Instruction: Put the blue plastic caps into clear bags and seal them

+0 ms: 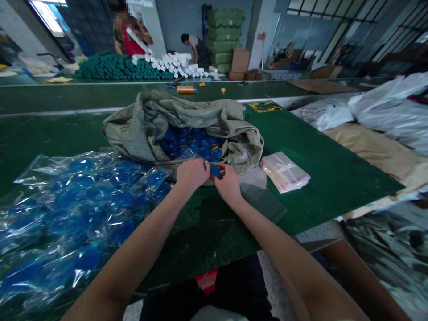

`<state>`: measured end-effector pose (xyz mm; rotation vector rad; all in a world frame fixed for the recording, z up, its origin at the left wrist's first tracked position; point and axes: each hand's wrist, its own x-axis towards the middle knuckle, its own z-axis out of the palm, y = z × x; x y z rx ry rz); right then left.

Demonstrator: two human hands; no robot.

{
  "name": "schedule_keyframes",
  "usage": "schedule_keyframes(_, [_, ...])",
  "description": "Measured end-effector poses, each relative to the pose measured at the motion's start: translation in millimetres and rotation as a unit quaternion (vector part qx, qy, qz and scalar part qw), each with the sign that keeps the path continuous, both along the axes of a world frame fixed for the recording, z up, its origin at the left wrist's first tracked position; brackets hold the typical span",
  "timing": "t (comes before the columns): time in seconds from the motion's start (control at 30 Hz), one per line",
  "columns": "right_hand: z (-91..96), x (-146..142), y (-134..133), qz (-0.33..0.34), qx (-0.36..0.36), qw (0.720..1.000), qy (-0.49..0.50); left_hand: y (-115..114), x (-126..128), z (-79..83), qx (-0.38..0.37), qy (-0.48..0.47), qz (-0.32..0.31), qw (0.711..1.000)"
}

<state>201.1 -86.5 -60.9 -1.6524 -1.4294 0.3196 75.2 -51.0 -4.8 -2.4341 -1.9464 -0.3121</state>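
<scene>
My left hand (192, 174) and my right hand (229, 183) meet over the green workbench (321, 147), both holding a small blue plastic piece (215, 170) between their fingers. Just beyond them, a grey woven sack (147, 120) lies with its mouth folded back around many blue round pieces (189, 142). To my left, a large clear plastic bag (73, 209) holds more blue pieces. A stack of flat clear plastic bags (284, 171) lies to the right of my right hand.
White sacks (388, 107) and a tan sheet (368, 151) lie beyond the bench's right edge. A second green bench (100, 96) runs behind, with a yellow roll (185, 89) on it. Farther back, two people work near green and white piles.
</scene>
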Motion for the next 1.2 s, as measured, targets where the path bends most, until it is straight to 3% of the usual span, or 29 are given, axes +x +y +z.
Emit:
schedule_keyframes(0.17, [2.5,0.6,3.6,-0.016,0.017,0.999,0.029,1.8,-2.8,1.0,-0.017,0.002,-0.010,1.000])
schedule_keyframes(0.43, [-3.5,-1.5,5.1,0.030,0.038,0.998,0.048,1.2,-2.2,-0.2,-0.009,-0.016,-0.003,1.000])
schedule_keyframes(0.83, [-2.3,1.0,16.3,0.064,-0.023,0.996,0.053,3.6,-5.3,-1.2,-0.012,-0.001,-0.053,0.999])
schedule_keyframes(0.97, [19.9,2.7,21.6,0.074,-0.039,0.996,-0.020,7.2,-9.0,3.5,-0.036,-0.027,-0.022,0.999])
schedule_keyframes(1.2, [98.0,-3.7,45.0,0.175,-0.083,0.950,-0.243,14.7,-24.1,24.8,-0.088,-0.120,0.018,0.989])
